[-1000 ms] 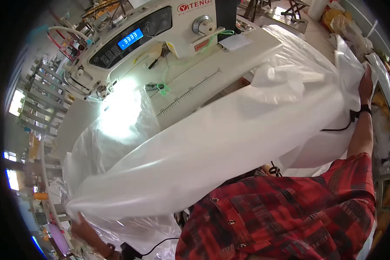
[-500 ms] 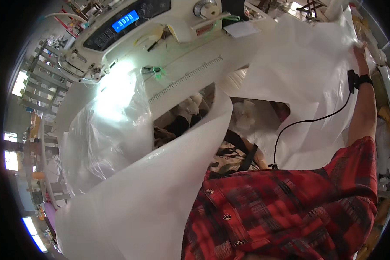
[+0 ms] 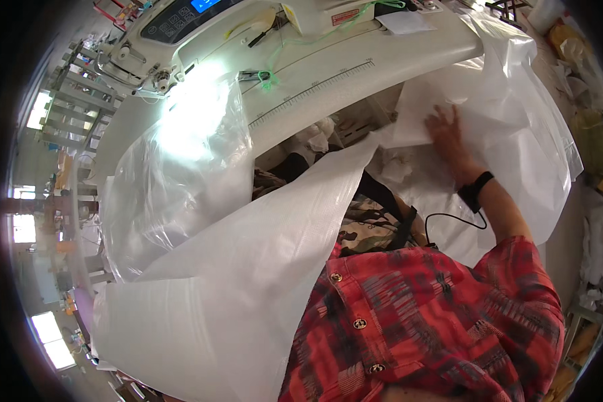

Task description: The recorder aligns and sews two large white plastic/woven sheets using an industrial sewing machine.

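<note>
My right hand lies on a white plastic sheet at the right, its fingers spread and somewhat smeared by motion. A black band circles that wrist. A broad white woven sheet runs diagonally from my lap to the lower left. Next to it, clear plastic film reaches up under the bright lamp of a sewing machine. I cannot see my left hand; the sheets and my red plaid shirt fill the area where it might be.
The machine's pale table has a ruler scale along it. Green thread trails over the table. Behind stand a white paper and the machine's control panel. A black cable loops from my wristband. Bags and bundles line the right side.
My right hand has come from the far right, where it was at the sheet's edge, inward toward the middle. The right-hand sheet has shifted and crumpled, and the view has tilted a little.
</note>
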